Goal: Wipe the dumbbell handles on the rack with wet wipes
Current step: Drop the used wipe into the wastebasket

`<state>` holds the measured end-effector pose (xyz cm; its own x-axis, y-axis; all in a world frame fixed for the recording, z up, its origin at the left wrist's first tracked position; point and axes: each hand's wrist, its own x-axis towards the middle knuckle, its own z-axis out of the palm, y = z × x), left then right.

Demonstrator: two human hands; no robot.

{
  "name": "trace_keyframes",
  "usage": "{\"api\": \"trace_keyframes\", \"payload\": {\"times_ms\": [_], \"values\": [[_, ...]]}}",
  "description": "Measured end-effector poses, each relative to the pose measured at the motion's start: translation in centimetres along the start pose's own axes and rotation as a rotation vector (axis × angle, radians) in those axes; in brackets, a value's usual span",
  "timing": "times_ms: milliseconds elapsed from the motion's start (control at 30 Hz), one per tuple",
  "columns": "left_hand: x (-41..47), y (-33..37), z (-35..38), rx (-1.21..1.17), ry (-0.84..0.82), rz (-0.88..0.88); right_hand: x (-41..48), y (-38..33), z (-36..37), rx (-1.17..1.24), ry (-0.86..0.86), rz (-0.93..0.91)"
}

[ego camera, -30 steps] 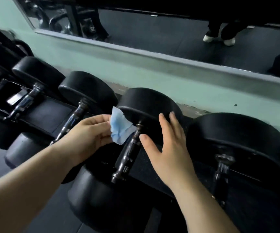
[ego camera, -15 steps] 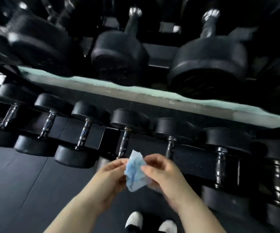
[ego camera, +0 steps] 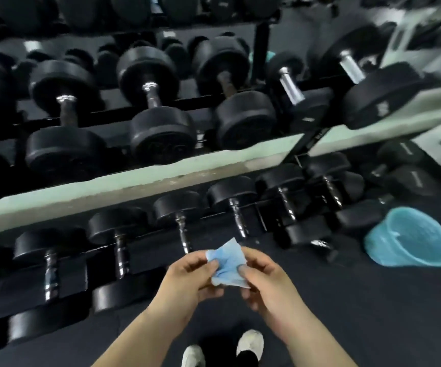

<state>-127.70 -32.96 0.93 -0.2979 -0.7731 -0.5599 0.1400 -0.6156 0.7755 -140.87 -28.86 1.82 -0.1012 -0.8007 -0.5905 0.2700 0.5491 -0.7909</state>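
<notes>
where the dark floor (ego camera: 346, 300) meets the wall, a low rack (ego camera: 145, 250) carries a row of black dumbbells (ego camera: 177, 207) lying with their chrome handles (ego camera: 183, 234) pointing toward the person. a pale green ledge (ego camera: 134, 178) runs above the row, and more black dumbbells, blurred, show above it. to the right, a light blue bin (ego camera: 410, 237) sits tilted on the floor near the end of the rack, with a few loose dumbbells behind it. two white shoes (ego camera: 249, 343) show at the bottom edge.

the wet wipe (ego camera: 227, 263), blue and crumpled, is held up in front of the rack and over the floor, between both hands and apart from the handles. the left hand (ego camera: 187, 282) pinches its left edge, with the thumb on top and the fingers curled under. the right hand (ego camera: 264, 279) pinches the right edge between thumb and forefinger, its other fingers curled beneath. the two hands are close together, almost touching under the wipe.
</notes>
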Motion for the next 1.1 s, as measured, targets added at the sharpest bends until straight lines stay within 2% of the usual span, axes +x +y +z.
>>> {"api": "trace_keyframes", "payload": {"times_ms": [133,267,367,467,600,700,900,1100], "values": [[-0.5,-0.8,5.0,0.014,-0.216,-0.058,-2.6,0.7,-4.7,0.283,0.068,0.002],[-0.2,-1.7,10.7,0.304,-0.515,-0.116,-4.7,1.1,-11.0,0.433,0.136,-0.044],[0.9,-4.0,16.7,0.511,-0.459,-0.024,-6.1,1.7,-16.3,0.549,0.175,-0.077],[1.5,-6.9,24.2,0.606,-0.413,0.095,-7.3,2.4,-22.6,0.666,0.219,-0.141],[1.6,-11.1,34.0,0.581,-0.440,0.071,-9.8,2.3,-30.8,0.439,0.330,-0.155],[1.9,-13.5,39.6,0.607,-0.506,-0.001,-10.8,1.9,-36.4,0.318,0.528,-0.185],[4.8,-15.4,47.2,0.551,-0.594,-0.328,-10.8,0.9,-44.5,0.192,0.700,-0.291],[11.2,-16.3,55.8,0.369,-0.647,-0.611,-7.3,-0.9,-53.4,-0.159,0.803,-0.396]]}}
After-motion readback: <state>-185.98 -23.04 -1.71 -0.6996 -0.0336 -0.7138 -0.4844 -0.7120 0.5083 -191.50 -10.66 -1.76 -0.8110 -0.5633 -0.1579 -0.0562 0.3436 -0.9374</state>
